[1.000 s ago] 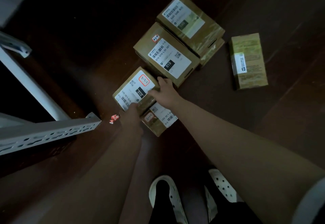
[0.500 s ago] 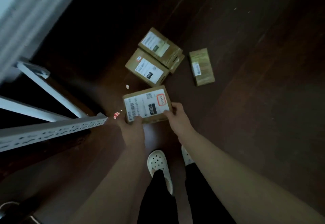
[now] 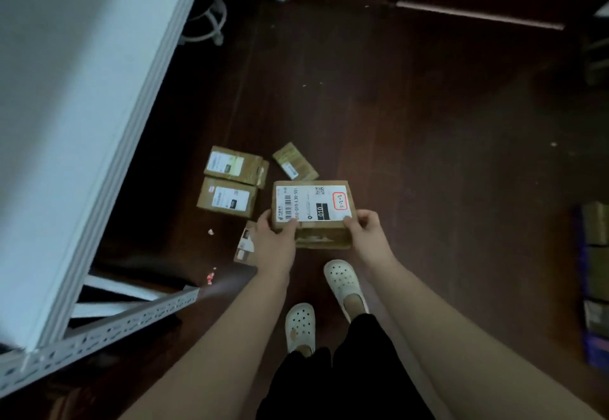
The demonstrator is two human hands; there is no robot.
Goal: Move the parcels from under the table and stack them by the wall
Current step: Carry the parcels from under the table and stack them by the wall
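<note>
A brown cardboard parcel (image 3: pixel 313 212) with a white shipping label and a red-outlined mark is held up above the dark floor. My left hand (image 3: pixel 275 243) grips its near-left corner and my right hand (image 3: pixel 367 236) grips its near-right corner. On the floor beyond lie two labelled parcels side by side (image 3: pixel 227 202) (image 3: pixel 234 165) and a smaller one (image 3: pixel 295 165). Another small parcel (image 3: pixel 245 248) lies partly hidden behind my left wrist.
The white table top (image 3: pixel 82 106) fills the left, with its perforated metal rail (image 3: pixel 99 334) low at the left. A stack of boxes (image 3: pixel 596 271) stands at the right edge. A red wrapper (image 3: pixel 209 278) lies on the floor. My white clogs (image 3: pixel 344 283) are below the parcel.
I have lifted the labelled parcel off the floor with both hands and stood up. The view has risen, so the table top and far wall now show.
</note>
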